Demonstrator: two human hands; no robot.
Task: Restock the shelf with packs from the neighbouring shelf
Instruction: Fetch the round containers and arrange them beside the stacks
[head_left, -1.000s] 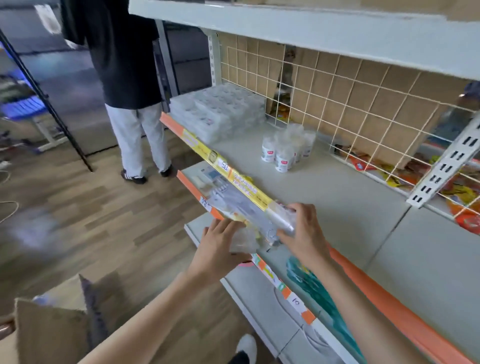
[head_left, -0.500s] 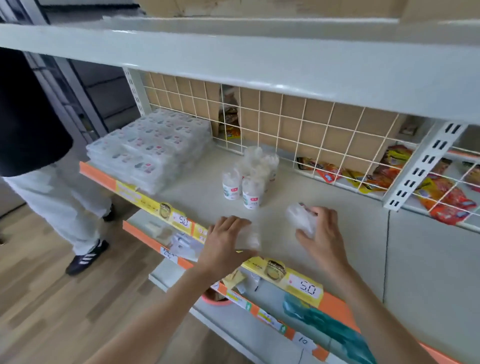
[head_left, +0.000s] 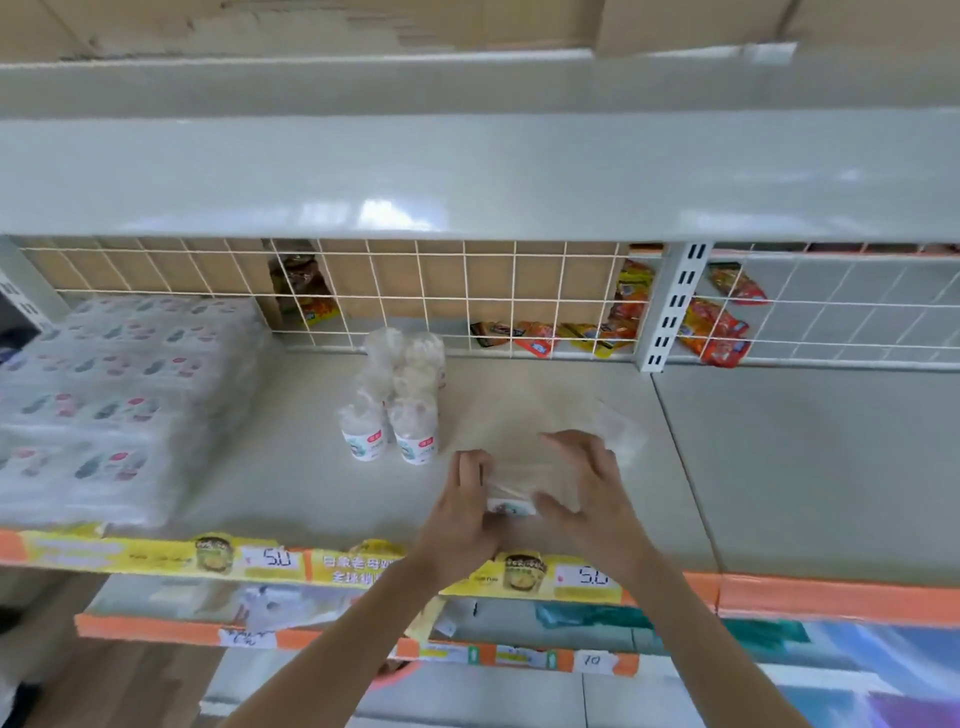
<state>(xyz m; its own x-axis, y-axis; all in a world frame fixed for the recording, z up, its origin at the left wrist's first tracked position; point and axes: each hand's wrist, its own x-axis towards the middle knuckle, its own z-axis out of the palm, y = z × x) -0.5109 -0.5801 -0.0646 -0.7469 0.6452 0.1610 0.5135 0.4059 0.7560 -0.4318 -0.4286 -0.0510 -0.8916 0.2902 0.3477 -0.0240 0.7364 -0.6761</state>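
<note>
Grey metal shelf (head_left: 519, 322), wire grid back (head_left: 467, 291), yellow price strip (head_left: 270, 558) on the front lip. Stacked wrapped packs (head_left: 119, 405) fill the left end, small white cups (head_left: 395, 410) cluster mid-shelf. Both hands over the shelf front: left hand (head_left: 462, 514) curled on the near-left edge of a clear plastic pack (head_left: 511, 493), right hand (head_left: 587, 493) spread loosely on its right side. Pack sits flat, just right of the cups. Looks like the placing step. Next: let go, square it up, fetch another. Blur hides whether the right fingers actually pinch.
</note>
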